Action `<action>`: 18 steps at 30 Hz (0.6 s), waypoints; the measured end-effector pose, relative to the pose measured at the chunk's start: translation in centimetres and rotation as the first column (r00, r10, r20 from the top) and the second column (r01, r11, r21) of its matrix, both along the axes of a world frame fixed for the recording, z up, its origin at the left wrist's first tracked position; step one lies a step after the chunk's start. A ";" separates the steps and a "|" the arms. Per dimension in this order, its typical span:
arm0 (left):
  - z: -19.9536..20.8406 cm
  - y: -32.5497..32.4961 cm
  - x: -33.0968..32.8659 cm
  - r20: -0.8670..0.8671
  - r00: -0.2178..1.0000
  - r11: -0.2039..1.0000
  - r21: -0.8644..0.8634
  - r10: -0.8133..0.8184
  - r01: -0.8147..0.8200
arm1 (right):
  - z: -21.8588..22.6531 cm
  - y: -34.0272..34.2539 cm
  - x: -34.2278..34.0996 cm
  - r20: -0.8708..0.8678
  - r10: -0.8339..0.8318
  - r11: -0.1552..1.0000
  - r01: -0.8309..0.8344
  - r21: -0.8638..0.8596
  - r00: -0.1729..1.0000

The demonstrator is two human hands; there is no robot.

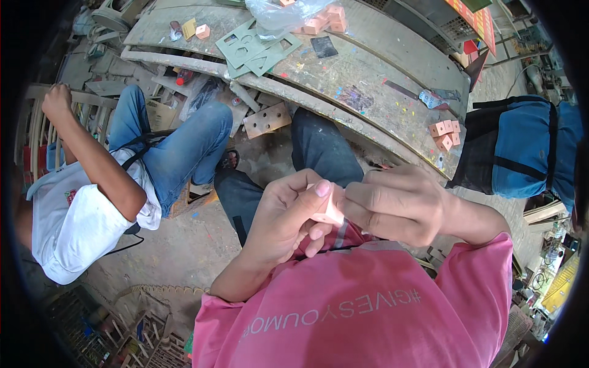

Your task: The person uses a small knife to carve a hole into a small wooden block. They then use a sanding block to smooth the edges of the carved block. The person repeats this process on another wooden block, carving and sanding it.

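A small pinkish cube-shaped block (pixel 329 212) is held in front of my chest, above my lap. The thumb and fingers of my left hand (pixel 279 218) are wrapped around it. Against the block's right side, the curled fingers of my right hand (pixel 399 205) are pressed together. Whatever they may pinch is hidden behind the knuckles. Several similar blocks with dark holes (pixel 446 135) are grouped at the right end of the worktable (pixel 392 92). More blocks lie by a clear plastic bag (pixel 285 17) at the far side.
Flat grey-green plates with cutouts (pixel 261 52) and a dark square sheet (pixel 324 46) lie on the table. To my left sits a person in a white shirt (pixel 92 214). A blue bundle with black straps (pixel 527 150) stands at right. Below the table is a holed board (pixel 267 120).
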State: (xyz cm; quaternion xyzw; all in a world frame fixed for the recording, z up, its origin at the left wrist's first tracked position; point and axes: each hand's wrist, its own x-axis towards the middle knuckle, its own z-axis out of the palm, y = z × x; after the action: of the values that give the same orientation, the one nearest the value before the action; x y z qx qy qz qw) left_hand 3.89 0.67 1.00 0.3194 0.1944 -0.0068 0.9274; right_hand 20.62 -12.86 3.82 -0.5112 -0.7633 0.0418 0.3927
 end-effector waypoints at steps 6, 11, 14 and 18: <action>-2.0 -1.0 0.0 0.201 0.965 0.911 0.344 0.166 -0.229 | 3.3 0.7 0.9 -0.626 -0.606 0.587 -0.255 -0.768 0.490; -2.5 -0.3 -0.5 0.294 0.941 0.977 0.079 0.168 -0.199 | 2.1 -0.2 -0.4 -0.828 -0.532 0.846 0.081 -0.526 0.177; -1.9 -0.3 -0.7 0.249 0.954 0.985 -0.075 0.168 -0.154 | 0.7 -0.2 -0.5 -0.519 -0.255 0.967 0.203 -0.157 0.816; -1.4 -0.3 -0.6 0.211 0.964 0.968 -0.225 0.161 -0.112 | -1.1 0.7 -1.4 -0.118 -0.165 0.968 0.184 0.172 0.979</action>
State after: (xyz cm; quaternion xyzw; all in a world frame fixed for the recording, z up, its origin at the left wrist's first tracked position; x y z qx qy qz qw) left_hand 3.24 0.38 -0.38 0.2039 0.1065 0.0735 0.9704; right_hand 19.24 -12.20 2.69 -0.5356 -0.6946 -0.0368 0.4789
